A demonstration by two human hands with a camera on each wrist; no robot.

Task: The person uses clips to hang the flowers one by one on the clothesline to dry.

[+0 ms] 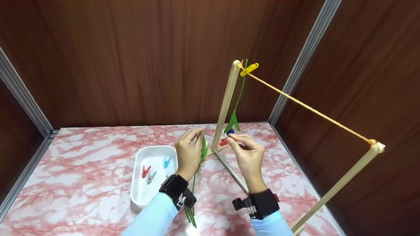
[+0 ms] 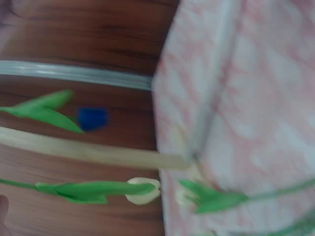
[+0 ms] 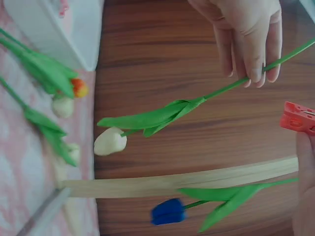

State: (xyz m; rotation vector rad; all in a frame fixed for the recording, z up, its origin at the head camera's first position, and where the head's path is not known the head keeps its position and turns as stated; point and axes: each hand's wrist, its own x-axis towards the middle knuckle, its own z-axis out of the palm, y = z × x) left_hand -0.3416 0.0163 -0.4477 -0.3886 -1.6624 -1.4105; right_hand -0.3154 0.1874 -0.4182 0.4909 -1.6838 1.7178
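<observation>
My left hand [image 1: 189,151] pinches the green stem of a white artificial tulip [image 3: 110,141], which hangs head down. In the right wrist view the fingertips grip that stem well above the leaves. Between the thumb and fingers of my right hand [image 1: 248,154] is a red clothespin [image 3: 297,118]. Behind that hand, a blue tulip [image 3: 168,211] hangs upside down from the orange cord [image 1: 305,105], its stem clipped by a yellow clothespin [image 1: 249,69] near the cord's far end. The held tulip is apart from the cord.
Wooden posts [image 1: 226,105] carry the cord above the marbled table. A white tray [image 1: 134,183] on the left holds several clothespins, among them a red one [image 1: 146,171] and a blue one [image 1: 167,162]. More tulips lie on the table, one orange [image 3: 79,88]. Wood-panelled walls surround the table.
</observation>
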